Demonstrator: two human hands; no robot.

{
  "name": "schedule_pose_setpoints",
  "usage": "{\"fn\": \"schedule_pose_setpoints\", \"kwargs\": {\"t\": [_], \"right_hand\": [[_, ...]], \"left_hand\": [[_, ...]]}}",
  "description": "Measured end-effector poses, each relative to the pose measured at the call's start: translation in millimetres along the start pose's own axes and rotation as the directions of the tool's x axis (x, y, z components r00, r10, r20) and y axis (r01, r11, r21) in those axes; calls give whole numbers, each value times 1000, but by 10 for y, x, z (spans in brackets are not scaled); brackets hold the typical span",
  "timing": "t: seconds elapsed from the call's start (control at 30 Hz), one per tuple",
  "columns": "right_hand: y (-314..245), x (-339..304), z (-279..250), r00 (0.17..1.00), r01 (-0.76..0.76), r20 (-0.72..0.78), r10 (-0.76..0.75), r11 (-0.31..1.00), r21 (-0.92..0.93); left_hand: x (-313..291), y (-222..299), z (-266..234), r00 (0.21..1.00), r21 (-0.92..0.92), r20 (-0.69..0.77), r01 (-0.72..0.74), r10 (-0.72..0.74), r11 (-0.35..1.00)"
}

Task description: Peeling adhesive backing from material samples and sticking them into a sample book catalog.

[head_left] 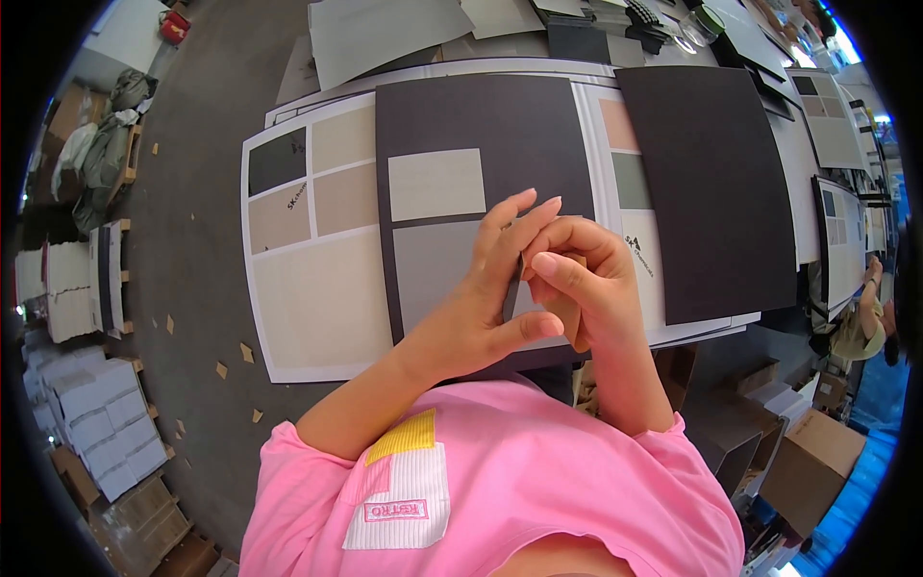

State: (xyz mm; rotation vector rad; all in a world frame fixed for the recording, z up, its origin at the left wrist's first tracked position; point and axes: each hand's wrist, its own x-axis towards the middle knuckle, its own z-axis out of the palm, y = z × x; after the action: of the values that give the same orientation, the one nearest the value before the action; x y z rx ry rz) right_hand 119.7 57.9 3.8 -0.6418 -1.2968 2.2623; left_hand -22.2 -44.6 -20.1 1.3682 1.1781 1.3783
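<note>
My left hand (486,288) is over the middle of an opened sample board, its fingers stretched out and the thumb apart. Close beside it, my right hand (591,274) has its fingers curled in a pinch on a piece of brown paper (569,313). A narrow dark edge shows between my left palm and the paper; I cannot tell what it belongs to. Beneath my hands lies a dark grey panel (538,125) with a pale grey swatch (437,183) and a larger mid-grey swatch (433,269), partly covered by my left hand.
A white panel with beige and black swatches (322,298) lies left, a black cover (711,192) right. Grey sheets (385,38) and a tape roll (710,21) are at the back. Paper scraps (247,353) dot the floor. Cardboard boxes (812,462) stand lower right; another person (860,322) is far right.
</note>
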Motion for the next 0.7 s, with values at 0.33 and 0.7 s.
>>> {"fn": "schedule_pose_setpoints", "kwargs": {"t": [0.33,0.7], "right_hand": [[-257,-33,164,993,-8,-106,-46,889,-457],[-45,92,83,989,-28,-150,-13,963,-268]], "left_hand": [[-18,116,-84,987,616,-158,99,-1,781],[-14,125,-133,987,613,-134,14,86,790]]}}
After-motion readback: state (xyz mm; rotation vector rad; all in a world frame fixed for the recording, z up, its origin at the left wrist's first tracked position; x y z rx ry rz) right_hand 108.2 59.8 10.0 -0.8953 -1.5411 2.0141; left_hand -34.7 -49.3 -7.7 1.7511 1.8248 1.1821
